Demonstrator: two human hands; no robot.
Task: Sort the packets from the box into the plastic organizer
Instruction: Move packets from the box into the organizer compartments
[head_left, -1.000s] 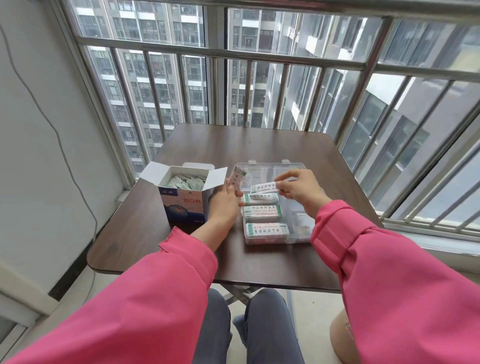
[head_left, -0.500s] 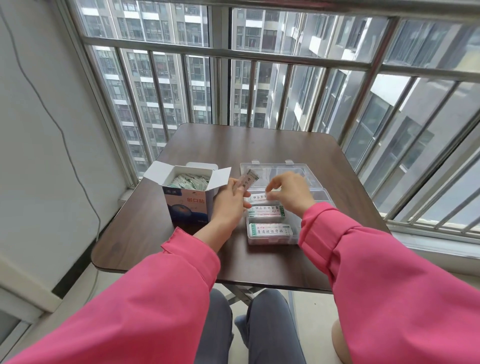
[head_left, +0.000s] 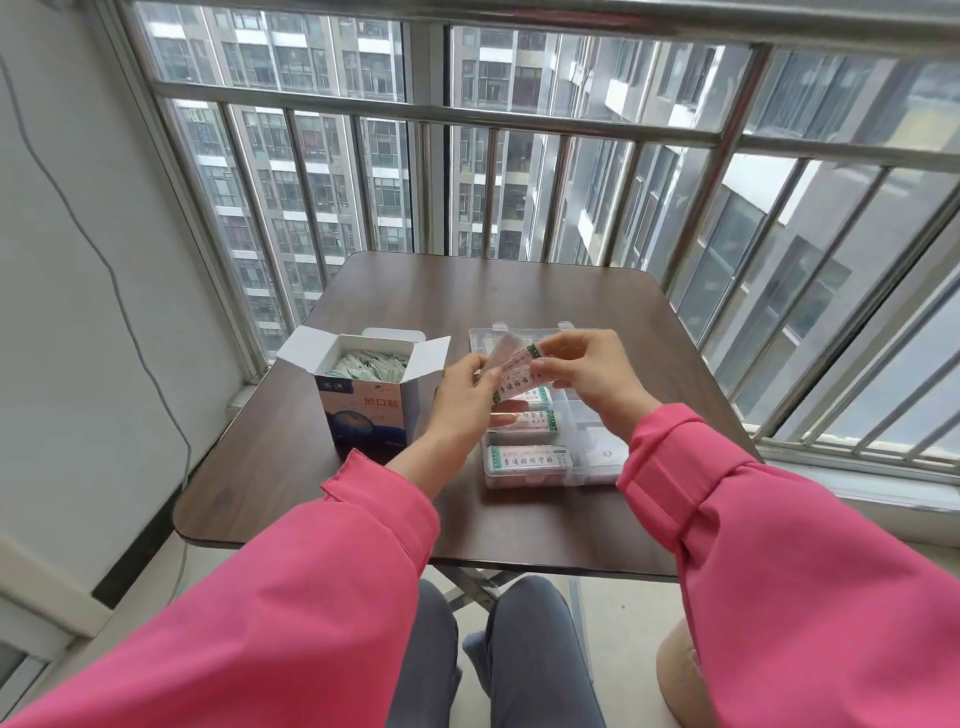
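Note:
An open blue and white box full of small packets stands on the table's left. To its right lies the clear plastic organizer, with white packets stacked in its left compartments. Above the organizer, both hands hold a few white packets with green ends. My left hand grips their lower left end. My right hand pinches the upper right end of one of them.
The dark wooden table stands against a barred window with a white wall on the left. The organizer's open lid lies flat behind it. A tan stool sits at the lower right by my knees.
My right hand has risen from the organizer's compartments to meet my left hand, and it now pinches a packet that the left hand holds. The camera has shifted slightly.

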